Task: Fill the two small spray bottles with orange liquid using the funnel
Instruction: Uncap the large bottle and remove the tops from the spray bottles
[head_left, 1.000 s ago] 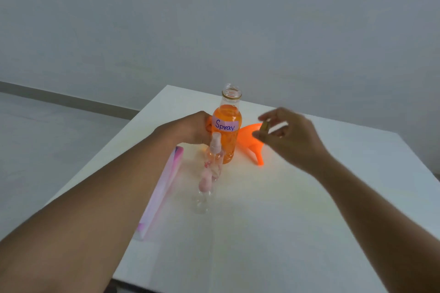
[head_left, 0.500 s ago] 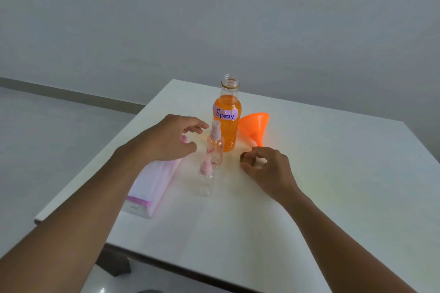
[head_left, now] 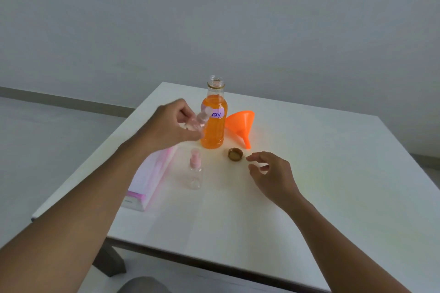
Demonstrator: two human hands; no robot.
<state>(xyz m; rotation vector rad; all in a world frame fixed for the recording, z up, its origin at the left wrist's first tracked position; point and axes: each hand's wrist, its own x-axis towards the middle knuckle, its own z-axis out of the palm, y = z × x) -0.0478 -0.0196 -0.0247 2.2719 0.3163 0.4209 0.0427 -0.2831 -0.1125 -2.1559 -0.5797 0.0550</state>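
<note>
The white tabletop (head_left: 309, 173) carried everything. At its far middle the big bottle (head_left: 212, 126) of orange liquid stood upright and uncapped, mouth up, with the orange funnel (head_left: 241, 123) at its 3 o'clock, tipped over, spout toward 5 o'clock. The left hand (head_left: 171, 126) held one small spray bottle (head_left: 198, 121) in closed fingers, its long axis tilted, nozzle toward 1 o'clock. The second spray bottle (head_left: 195, 171) stood upright at the big bottle's 6 o'clock. The right hand (head_left: 271, 173) hovered, fingers loosely apart and empty, beside the cap (head_left: 235, 154). The step looked like opening; unscrewing the sprayer should come next.
</note>
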